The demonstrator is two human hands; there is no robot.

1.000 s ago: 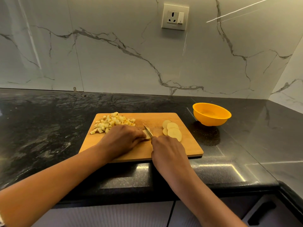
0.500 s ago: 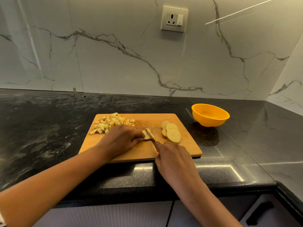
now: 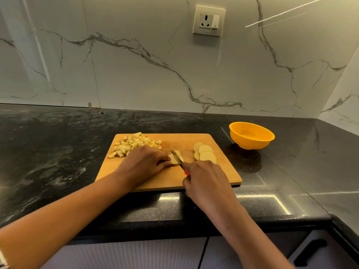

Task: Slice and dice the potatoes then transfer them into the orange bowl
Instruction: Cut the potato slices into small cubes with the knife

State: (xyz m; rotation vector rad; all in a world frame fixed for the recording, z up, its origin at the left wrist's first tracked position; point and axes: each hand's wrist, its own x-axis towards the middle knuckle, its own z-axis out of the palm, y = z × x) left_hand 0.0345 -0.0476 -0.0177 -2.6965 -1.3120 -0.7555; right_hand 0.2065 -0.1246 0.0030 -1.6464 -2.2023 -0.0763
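A wooden cutting board lies on the black counter. A pile of diced potato sits at the board's far left corner. Several round potato slices overlap at its far right. In the middle, my left hand holds down a potato slice with its fingertips. My right hand grips a red-handled knife, and the blade crosses that slice. The orange bowl stands empty on the counter, right of the board.
The black stone counter stretches left and right of the board, with its front edge near my arms. A marble wall with a power socket rises behind. Cabinet drawers sit below the counter.
My right hand has drawn back towards me a little with the knife, and the blade has slid across the slice. My left hand stays on the slice.
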